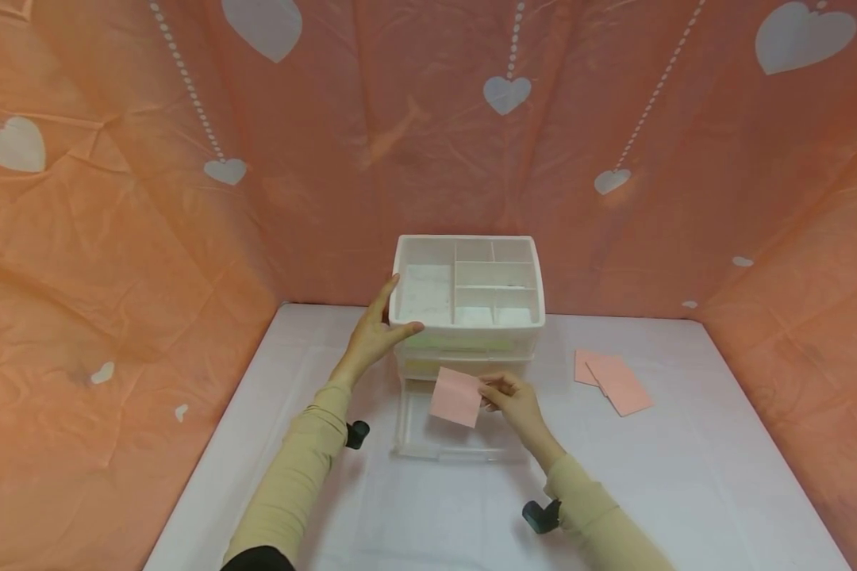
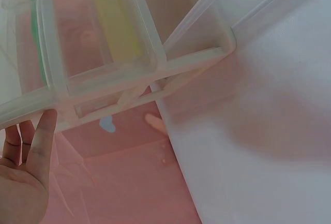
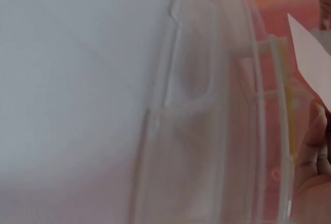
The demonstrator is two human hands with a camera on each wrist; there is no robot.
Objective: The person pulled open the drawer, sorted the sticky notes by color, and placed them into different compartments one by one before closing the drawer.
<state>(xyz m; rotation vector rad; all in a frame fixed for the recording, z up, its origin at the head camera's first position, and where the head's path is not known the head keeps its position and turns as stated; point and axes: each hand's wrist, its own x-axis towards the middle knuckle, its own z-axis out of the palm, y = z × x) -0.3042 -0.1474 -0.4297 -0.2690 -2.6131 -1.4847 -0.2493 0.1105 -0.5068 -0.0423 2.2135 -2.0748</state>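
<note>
A white plastic drawer unit (image 1: 467,338) stands at the back of the table. Its see-through bottom drawer (image 1: 439,455) is pulled out toward me. My left hand (image 1: 371,337) rests on the unit's left front corner, thumb at the front rim and straight fingers along the side. In the left wrist view, the fingertips (image 2: 47,118) touch the unit's edge. Between thumb and fingers, my right hand (image 1: 516,404) pinches a square pink paper note (image 1: 456,396), held over the pulled-out drawer. The right wrist view catches the note (image 3: 313,58) tilted, partly cut off.
Two more pink paper notes (image 1: 619,384) lie overlapping on the white table (image 1: 685,476), right of the unit. A divided tray (image 1: 428,289) forms the unit's top. Yellow-green shows through the upper drawers (image 1: 464,366). An orange sheet with hearts (image 1: 428,159) hangs behind.
</note>
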